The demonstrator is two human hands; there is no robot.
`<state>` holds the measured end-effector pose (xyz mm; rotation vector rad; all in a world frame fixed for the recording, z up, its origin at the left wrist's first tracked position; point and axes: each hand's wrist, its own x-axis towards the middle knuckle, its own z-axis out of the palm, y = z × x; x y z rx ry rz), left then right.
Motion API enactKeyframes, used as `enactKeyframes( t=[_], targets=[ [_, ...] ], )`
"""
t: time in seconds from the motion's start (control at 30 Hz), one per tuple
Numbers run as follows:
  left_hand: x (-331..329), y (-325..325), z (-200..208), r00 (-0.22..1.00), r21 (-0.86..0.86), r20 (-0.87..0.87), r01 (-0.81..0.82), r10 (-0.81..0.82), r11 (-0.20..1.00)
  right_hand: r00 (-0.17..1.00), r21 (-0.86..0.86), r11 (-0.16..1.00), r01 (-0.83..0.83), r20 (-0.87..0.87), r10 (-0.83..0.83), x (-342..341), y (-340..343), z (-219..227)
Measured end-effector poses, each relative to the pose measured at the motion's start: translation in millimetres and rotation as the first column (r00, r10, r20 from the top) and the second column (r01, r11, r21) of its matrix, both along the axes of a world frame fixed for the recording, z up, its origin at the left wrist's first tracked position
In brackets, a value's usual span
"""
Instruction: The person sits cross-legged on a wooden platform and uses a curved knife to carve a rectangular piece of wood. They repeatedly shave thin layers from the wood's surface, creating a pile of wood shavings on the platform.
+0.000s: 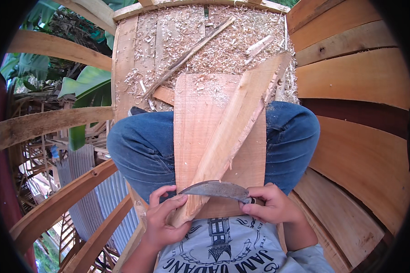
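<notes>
A narrow wooden plank [237, 118] with a rough, bark-like right edge lies slanting over a wide flat board [191, 118] across my lap. Its near end reaches my shirt. Across that end rests the dark curved blade of a knife [218, 188]. My right hand [269, 202] is closed round the knife's handle. At the blade's tip, my left hand [164, 216] has thumb and fingers closed, its palm beside the plank's near end. A small curl of wood stands at the plank's right edge.
Wood shavings [191, 45] cover the plank floor ahead, with a long dark stick [189, 57] and a split offcut [259, 45] among them. Slatted wooden rails [54, 129] run on my left, with corrugated sheets [82, 177] beyond. Wide wooden boards [351, 73] wall in my right.
</notes>
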<state>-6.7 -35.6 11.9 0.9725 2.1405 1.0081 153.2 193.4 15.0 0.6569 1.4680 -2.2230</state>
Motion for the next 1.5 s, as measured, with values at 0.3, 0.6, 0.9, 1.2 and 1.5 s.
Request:
enactKeyframes(
  t=[0.3,0.6,0.9,1.2,1.5],
  targets=[
    [-1,1,0,1.0,0.007,0.008,-0.001,0.001,1.0,0.997,0.077,0.997,0.017,-0.07,-0.011,-1,-4,-1],
    [-1,-3,-4,0.999,0.001,0.018,0.038,-0.038,0.999,0.996,0.129,0.991,0.026,-0.09,-0.015,0,-4,1],
    [-1,-2,-2,0.999,0.016,0.028,-0.02,0.02,1.0,0.995,0.258,0.966,0.032,-0.097,-0.007,4,6,-6],
    [-2,2,-1,1.0,-0.002,0.019,-0.022,0.022,1.0,0.989,0.167,0.977,0.132,-0.08,-0.12,3,-5,-8],
    [-2,2,-1,0.999,-0.015,0.04,-0.033,0.033,0.999,0.999,0.171,0.985,0.038,-0.031,-0.034,1,-9,1]
  ],
)
